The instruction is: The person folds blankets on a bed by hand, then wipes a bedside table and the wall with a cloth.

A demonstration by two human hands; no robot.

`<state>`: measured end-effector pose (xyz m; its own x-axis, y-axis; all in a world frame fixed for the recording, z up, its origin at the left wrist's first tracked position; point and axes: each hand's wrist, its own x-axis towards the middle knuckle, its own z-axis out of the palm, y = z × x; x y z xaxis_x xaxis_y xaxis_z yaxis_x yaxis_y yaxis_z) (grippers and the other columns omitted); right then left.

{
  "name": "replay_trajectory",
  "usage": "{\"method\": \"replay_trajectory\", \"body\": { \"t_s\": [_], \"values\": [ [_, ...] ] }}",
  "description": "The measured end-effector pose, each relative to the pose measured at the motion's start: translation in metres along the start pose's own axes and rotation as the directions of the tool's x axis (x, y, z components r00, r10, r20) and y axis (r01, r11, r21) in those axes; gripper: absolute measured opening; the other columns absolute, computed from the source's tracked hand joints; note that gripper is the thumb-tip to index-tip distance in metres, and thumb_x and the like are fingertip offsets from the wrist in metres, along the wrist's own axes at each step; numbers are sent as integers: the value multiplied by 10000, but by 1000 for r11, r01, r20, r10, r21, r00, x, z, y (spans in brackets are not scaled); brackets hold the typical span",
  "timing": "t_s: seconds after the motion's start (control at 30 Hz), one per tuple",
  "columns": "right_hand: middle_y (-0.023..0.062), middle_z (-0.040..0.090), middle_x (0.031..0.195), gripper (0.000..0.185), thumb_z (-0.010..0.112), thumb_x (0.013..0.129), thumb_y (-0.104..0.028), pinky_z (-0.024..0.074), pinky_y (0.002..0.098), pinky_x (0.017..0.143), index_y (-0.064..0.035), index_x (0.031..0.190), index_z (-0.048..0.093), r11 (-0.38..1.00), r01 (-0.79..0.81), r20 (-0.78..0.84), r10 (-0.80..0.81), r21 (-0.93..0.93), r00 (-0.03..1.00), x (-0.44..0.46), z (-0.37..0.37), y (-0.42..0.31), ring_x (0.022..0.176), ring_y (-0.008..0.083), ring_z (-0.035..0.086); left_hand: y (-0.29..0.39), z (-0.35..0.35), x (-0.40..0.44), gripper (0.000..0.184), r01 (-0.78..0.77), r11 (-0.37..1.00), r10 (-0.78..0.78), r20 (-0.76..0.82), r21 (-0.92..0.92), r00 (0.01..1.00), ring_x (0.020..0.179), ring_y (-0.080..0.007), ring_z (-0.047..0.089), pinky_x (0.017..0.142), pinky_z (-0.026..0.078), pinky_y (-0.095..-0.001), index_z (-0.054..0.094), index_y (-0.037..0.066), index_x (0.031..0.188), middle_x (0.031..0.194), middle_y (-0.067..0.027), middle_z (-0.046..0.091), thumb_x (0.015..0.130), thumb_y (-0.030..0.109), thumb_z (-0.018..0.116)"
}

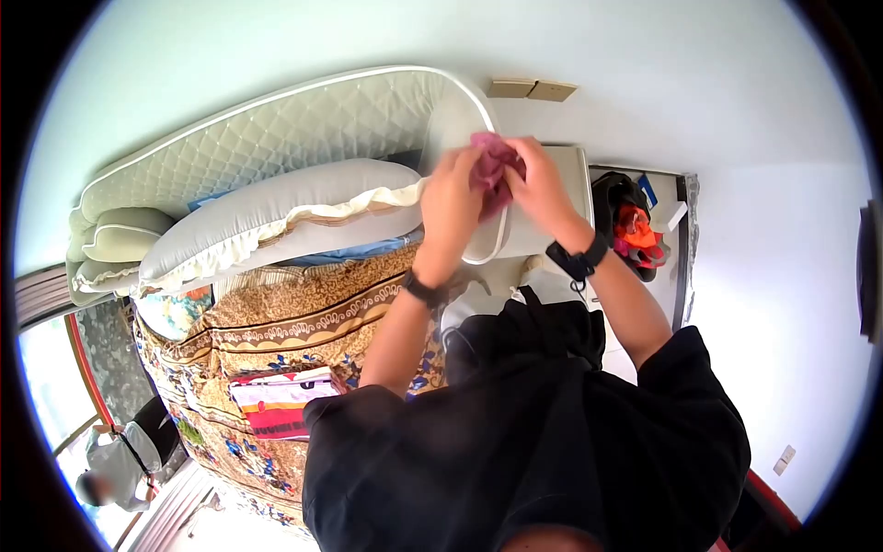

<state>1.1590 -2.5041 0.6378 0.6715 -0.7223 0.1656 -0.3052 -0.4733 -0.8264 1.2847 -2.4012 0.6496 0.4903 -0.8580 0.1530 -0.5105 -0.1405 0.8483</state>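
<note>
A crumpled mauve cloth [494, 166] is bunched between my two hands, in front of the rounded end of the padded headboard [276, 120]. My left hand [449, 195] is closed on the cloth's left side, somewhat blurred. On the other side, my right hand [544, 187] grips it with bent fingers. The cloth is raised over the edge of a pale bedside cabinet [561, 207]. Behind my left hand lies a long grey pillow [285, 207] with a cream frill.
A brown patterned bedspread [285, 317] covers the bed, with a folded pink and red item [280, 405] on it. Right of the cabinet is a dark bag [614, 202] with orange cloth [635, 225]. Another person [120, 460] is by the window at lower left.
</note>
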Motion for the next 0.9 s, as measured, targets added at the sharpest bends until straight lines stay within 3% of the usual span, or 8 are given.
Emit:
{"method": "replay_trajectory", "body": {
  "t_s": [0.1, 0.57, 0.67, 0.77, 0.9],
  "values": [
    [148, 580, 1070, 311, 547, 832, 67, 521, 347, 783, -2, 1135, 555, 999, 34, 26, -33, -39, 999, 29, -3, -5, 917, 286, 637, -12, 5, 22, 404, -65, 998, 66, -72, 19, 995, 909, -346, 605, 742, 505, -415, 605, 88, 1129, 1062, -122, 612, 746, -36, 573],
    [152, 564, 1038, 320, 574, 844, 25, 513, 364, 765, -20, 1159, 533, 980, -135, 31, 141, -148, 990, -55, -4, -27, 918, 329, 624, -3, -6, -44, 413, -84, 996, 84, 5, -10, 996, 888, -333, 626, 725, 521, -399, 653, 128, 1137, 1070, -99, 642, 757, -17, 580],
    [152, 566, 1029, 312, 562, 832, 28, 507, 380, 772, -22, 1139, 535, 981, -131, 5, 133, -140, 991, -44, 2, -21, 920, 344, 616, -2, -5, -38, 403, -68, 997, 69, -17, 42, 997, 870, -337, 634, 712, 522, -406, 654, 140, 1134, 1065, -95, 645, 766, 0, 567],
    [155, 575, 1123, 326, 567, 846, -58, 502, 443, 795, -63, 1169, 520, 985, 17, -62, -28, -170, 998, -7, 5, 1, 964, 376, 601, 2, 0, -3, 362, -15, 992, 19, -32, 123, 999, 857, -340, 642, 701, 520, -419, 653, 152, 1116, 1031, -99, 648, 785, 41, 560],
    [160, 588, 1150, 294, 532, 871, -116, 506, 429, 819, -82, 1163, 531, 957, -63, -8, 64, -284, 998, 50, 1, -4, 986, 378, 611, 10, -1, 51, 278, -8, 976, 25, -76, 219, 997, 834, -351, 648, 673, 518, -435, 644, 186, 1084, 936, -123, 647, 823, 121, 571]
  ]
}}
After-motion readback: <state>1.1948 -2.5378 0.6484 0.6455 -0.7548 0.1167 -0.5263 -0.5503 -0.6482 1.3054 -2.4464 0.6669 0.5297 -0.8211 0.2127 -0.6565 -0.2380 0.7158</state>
